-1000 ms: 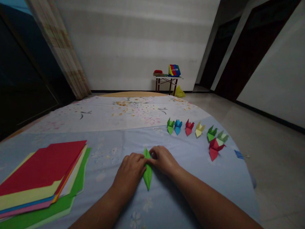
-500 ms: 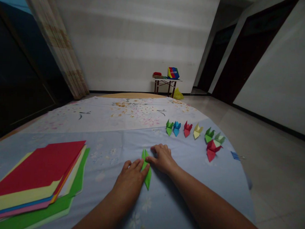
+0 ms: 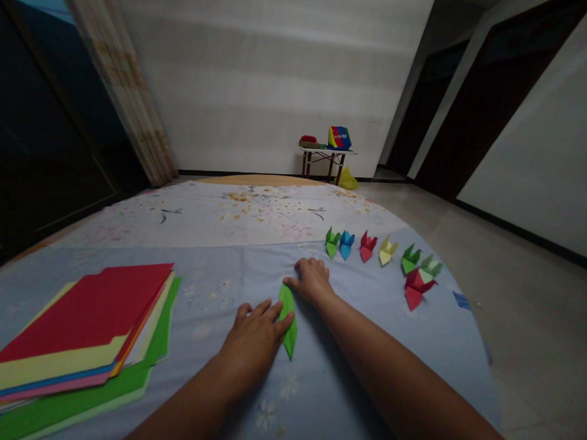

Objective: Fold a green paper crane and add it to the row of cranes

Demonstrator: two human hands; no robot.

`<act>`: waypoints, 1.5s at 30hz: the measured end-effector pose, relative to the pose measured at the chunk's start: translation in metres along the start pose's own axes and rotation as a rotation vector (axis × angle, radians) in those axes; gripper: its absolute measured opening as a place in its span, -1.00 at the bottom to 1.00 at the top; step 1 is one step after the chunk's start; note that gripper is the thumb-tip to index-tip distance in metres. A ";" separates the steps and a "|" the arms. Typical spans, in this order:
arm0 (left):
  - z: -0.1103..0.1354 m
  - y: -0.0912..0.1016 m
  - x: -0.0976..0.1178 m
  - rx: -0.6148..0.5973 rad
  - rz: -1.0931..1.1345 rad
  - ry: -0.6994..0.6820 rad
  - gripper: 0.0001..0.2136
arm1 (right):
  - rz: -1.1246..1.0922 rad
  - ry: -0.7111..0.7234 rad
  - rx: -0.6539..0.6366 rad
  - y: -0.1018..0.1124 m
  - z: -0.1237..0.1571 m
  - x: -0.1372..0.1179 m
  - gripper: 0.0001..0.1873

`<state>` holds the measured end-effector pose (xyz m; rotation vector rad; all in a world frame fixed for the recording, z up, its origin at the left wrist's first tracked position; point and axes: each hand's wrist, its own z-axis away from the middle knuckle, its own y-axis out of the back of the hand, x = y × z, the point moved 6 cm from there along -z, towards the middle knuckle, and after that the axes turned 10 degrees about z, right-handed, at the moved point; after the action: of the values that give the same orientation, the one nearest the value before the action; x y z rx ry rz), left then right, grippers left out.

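Note:
A narrow strip of folded green paper (image 3: 288, 338), pointed at its near end, lies on the blue part of the tablecloth. My left hand (image 3: 255, 334) rests over its left side, with the thumb across the strip and the fingers at its edge, holding it against the cloth. At the far tip, my right hand (image 3: 313, 280) touches the paper with its thumb. The other right fingers are loosely bent, apart from the thumb. Folded paper birds stand to the right, among them a red one (image 3: 417, 288), a blue one (image 3: 346, 245) and a yellow one (image 3: 387, 251).
A stack of coloured paper sheets (image 3: 78, 315), red on top, lies on the left of the round table. A blue clip (image 3: 461, 300) sits at the right edge of the tablecloth (image 3: 226, 217). Against the wall stands a small table (image 3: 325, 150) bearing a colourful box (image 3: 339, 138).
My right thumb has slid away from me along the green paper to its far tip. My left hand still presses the strip. The camera view has shifted slightly.

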<state>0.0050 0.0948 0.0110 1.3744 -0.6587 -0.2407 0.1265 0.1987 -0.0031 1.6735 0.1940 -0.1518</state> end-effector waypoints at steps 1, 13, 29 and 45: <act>0.000 0.001 0.000 -0.003 0.006 0.007 -0.63 | -0.011 0.002 0.011 0.002 -0.001 0.001 -0.53; -0.002 0.005 -0.003 -0.008 0.070 -0.002 -0.64 | -0.008 0.033 -0.001 0.002 0.004 -0.006 -0.38; -0.011 0.013 -0.027 0.001 0.267 -0.051 -0.70 | -0.107 0.272 -0.156 0.008 0.051 0.005 -0.09; -0.011 0.013 -0.026 0.012 0.279 -0.034 -0.73 | -0.159 0.318 -0.139 0.018 0.060 -0.003 0.02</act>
<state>-0.0127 0.1201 0.0148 1.2754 -0.8715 -0.0369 0.1286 0.1366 0.0080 1.5362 0.5656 0.0100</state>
